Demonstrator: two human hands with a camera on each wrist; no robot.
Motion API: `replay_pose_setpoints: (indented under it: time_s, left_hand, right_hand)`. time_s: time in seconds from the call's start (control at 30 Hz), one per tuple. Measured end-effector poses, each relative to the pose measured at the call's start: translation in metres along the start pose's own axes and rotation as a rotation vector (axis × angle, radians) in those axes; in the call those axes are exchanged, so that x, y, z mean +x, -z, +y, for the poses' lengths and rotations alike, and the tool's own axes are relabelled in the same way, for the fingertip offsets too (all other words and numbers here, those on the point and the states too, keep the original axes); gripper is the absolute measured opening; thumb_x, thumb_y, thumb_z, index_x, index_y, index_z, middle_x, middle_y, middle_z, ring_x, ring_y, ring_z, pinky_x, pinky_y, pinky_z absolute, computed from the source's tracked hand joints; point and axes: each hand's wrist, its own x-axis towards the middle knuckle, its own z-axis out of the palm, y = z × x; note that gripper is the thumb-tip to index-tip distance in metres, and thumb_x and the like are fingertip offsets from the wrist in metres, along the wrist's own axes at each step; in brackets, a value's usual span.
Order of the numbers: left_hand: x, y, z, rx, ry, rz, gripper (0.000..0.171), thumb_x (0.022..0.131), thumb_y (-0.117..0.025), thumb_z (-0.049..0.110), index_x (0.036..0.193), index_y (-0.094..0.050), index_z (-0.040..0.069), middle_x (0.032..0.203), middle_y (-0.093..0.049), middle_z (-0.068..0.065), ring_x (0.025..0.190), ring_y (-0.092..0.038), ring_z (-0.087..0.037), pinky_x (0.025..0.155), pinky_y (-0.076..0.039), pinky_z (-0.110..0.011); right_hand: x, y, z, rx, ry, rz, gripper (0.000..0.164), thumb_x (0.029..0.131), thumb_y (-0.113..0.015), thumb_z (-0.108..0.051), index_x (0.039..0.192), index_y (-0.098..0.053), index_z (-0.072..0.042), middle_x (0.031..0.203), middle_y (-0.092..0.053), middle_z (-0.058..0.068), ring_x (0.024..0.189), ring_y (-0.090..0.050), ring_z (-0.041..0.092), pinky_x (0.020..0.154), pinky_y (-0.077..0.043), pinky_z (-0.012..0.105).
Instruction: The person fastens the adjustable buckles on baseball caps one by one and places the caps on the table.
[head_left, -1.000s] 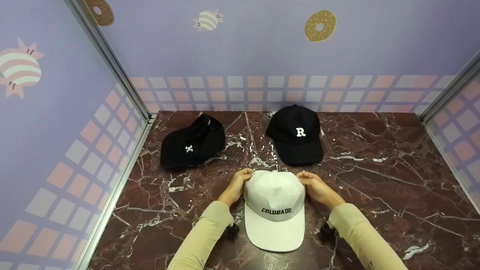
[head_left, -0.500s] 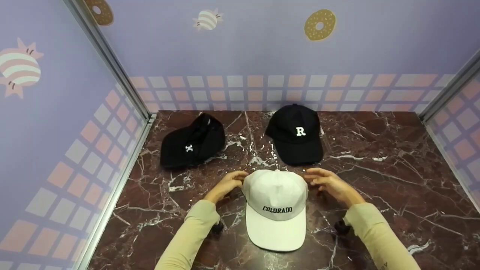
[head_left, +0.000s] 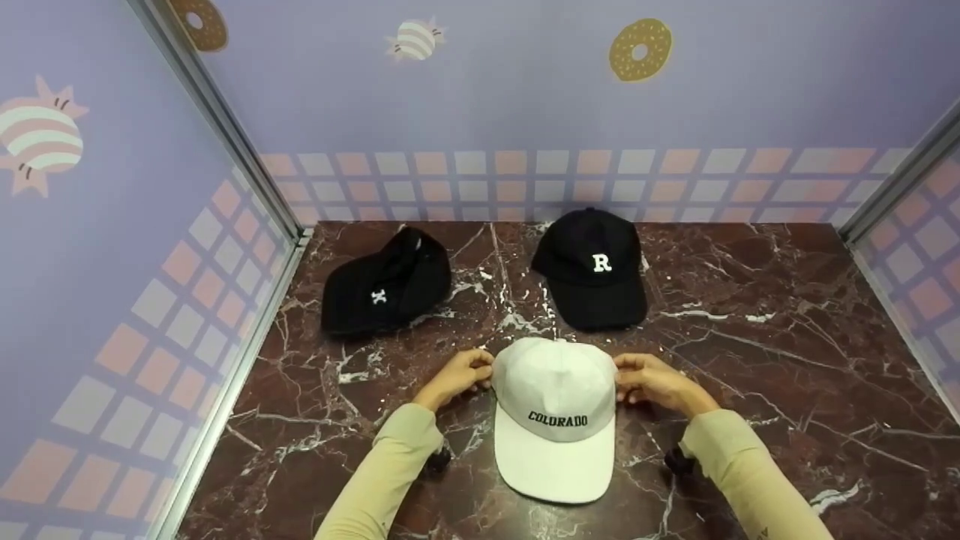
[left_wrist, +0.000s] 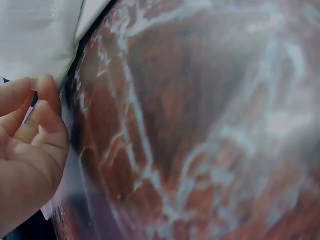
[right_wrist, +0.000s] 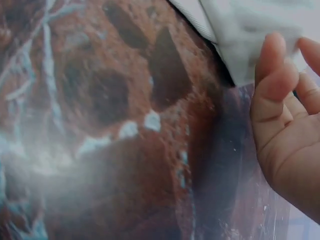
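A white baseball cap point(head_left: 556, 390) lettered COLORADO lies upright, its brim toward the person. At its left side, my left hand point(head_left: 455, 377) pinches the lower edge between thumb and fingertips; in the left wrist view the fingertips point(left_wrist: 47, 85) meet right at the cap's corner. My right hand point(head_left: 654, 381) is at the opposite side, fingers loosely bent. The right wrist view has its fingertips point(right_wrist: 272, 47) over the white fabric, with a gap between them. Behind stand a black cap point(head_left: 596, 300) with a white R and another black cap point(head_left: 367, 262), tipped on its side.
The caps are on a dark red marbled tabletop point(head_left: 750, 405). A lilac back wall point(head_left: 510, 90) with sweets and donuts printed on it closes the far side. Similar panels point(head_left: 90, 262) stand left and right, joined by metal corner strips.
Both hands let go of the white cap's sides and moved outward, then came back in to its edges, slightly nearer the person. The cap has shifted slightly right. The black caps stayed put.
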Motion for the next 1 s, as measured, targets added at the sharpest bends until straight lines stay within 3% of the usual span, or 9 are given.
replay_pose_setpoints:
  time_s: [0.13,0.37,0.47,0.67,0.87,1.0]
  left_hand:
    - [0.000,-0.005,0.002,-0.055,-0.001,-0.028,0.012,0.088,-0.045,0.003,0.094,-0.050,-0.006,0.075,-0.056,-0.013,0.062,-0.056,-0.015,0.051,-0.040,-0.023]
    - [0.009,-0.011,-0.002,-0.124,-0.003,-0.099,0.022,0.087,-0.046,0.006,0.108,-0.047,-0.002,0.078,-0.058,-0.002,0.060,-0.055,-0.011,0.051,-0.041,-0.021]
    - [0.010,-0.013,0.001,-0.110,0.013,-0.101,0.018,0.087,-0.045,0.007,0.100,-0.050,-0.005,0.071,-0.057,-0.003,0.059,-0.055,-0.011,0.051,-0.040,-0.021]
    - [0.014,-0.015,0.005,-0.092,0.011,-0.001,0.013,0.090,-0.039,0.005,0.083,-0.045,-0.004,0.068,-0.052,-0.007,0.063,-0.054,-0.015,0.058,-0.041,-0.026]
    - [0.026,-0.019,0.016,-0.204,-0.008,0.115,0.014,0.092,-0.038,0.009,0.081,-0.044,0.004,0.072,-0.042,-0.001,0.067,-0.048,-0.014,0.067,-0.041,-0.030]
    - [0.033,-0.023,0.023,-0.245,-0.045,0.181,0.013,0.092,-0.038,0.007,0.086,-0.047,0.000,0.072,-0.039,0.001,0.067,-0.043,-0.013,0.067,-0.040,-0.027]
  right_hand:
    - [0.001,-0.002,0.001,0.041,0.025,0.004,0.006,0.083,-0.054,-0.007,0.084,-0.054,-0.012,0.067,-0.058,-0.001,0.060,-0.057,0.011,0.055,-0.046,0.021]
    - [0.002,0.001,0.000,0.122,0.096,0.023,0.015,0.085,-0.050,-0.003,0.081,-0.057,-0.016,0.066,-0.058,-0.004,0.060,-0.056,0.010,0.057,-0.047,0.022]
    - [0.001,0.002,-0.001,0.149,0.106,0.050,0.016,0.086,-0.050,-0.004,0.080,-0.058,-0.017,0.066,-0.058,-0.004,0.060,-0.055,0.010,0.058,-0.047,0.023]
    - [0.001,0.005,-0.004,0.187,0.161,0.161,0.017,0.086,-0.049,-0.004,0.078,-0.058,-0.015,0.067,-0.057,-0.003,0.061,-0.055,0.010,0.059,-0.047,0.022]
    - [0.004,0.005,-0.013,0.181,0.202,0.334,0.017,0.087,-0.051,-0.007,0.076,-0.059,-0.016,0.063,-0.056,-0.003,0.057,-0.054,0.010,0.057,-0.046,0.022]
    - [0.009,0.005,-0.018,0.143,0.250,0.430,0.012,0.084,-0.055,-0.011,0.077,-0.060,-0.019,0.064,-0.056,-0.005,0.056,-0.053,0.007,0.056,-0.045,0.021]
